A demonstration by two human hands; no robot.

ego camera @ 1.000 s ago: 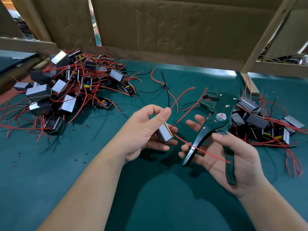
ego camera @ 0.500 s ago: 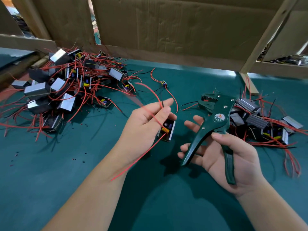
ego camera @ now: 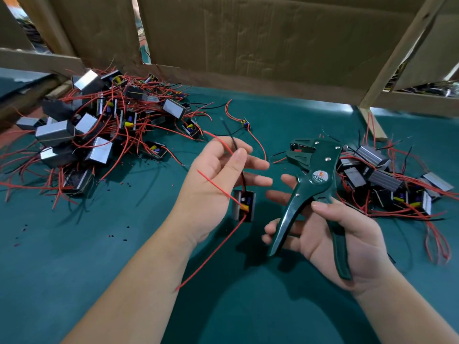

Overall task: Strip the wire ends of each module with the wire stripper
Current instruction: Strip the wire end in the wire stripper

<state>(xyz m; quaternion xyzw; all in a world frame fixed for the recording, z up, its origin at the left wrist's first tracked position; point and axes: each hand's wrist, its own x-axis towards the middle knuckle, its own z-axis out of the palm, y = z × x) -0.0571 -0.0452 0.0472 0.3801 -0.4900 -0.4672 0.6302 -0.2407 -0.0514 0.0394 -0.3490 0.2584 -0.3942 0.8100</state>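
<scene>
Looking down through the head camera, I see a smooth dark-green mat (ego camera: pixel 74 269) backed by creased brown cardboard panels (ego camera: pixel 248 45) in wooden frames. A large tangle of boxy, metal-cased modules (ego camera: pixel 99 135) with thin red and black leads sprawls at the far left, and a smaller heap (ego camera: pixel 387 180) lies to the right.

The right hand (ego camera: pixel 347 239) lies palm up, grasping the dark-green wire stripper (ego camera: pixel 320 170): the thumb is curled over one handle and the fingers are loosely spread beneath the other. Its long axis runs away from me, with the head pointing up and slightly left and the handles splayed.

The left hand (ego camera: pixel 211 194) pinches a black wire (ego camera: pixel 232 137) between thumb and forefinger. One small rectangular module (ego camera: pixel 244 204) dangles from it between the hands, above the mat. Its open face shows yellow and blue parts. A red lead (ego camera: pixel 211 254) trails down-left from it.
</scene>
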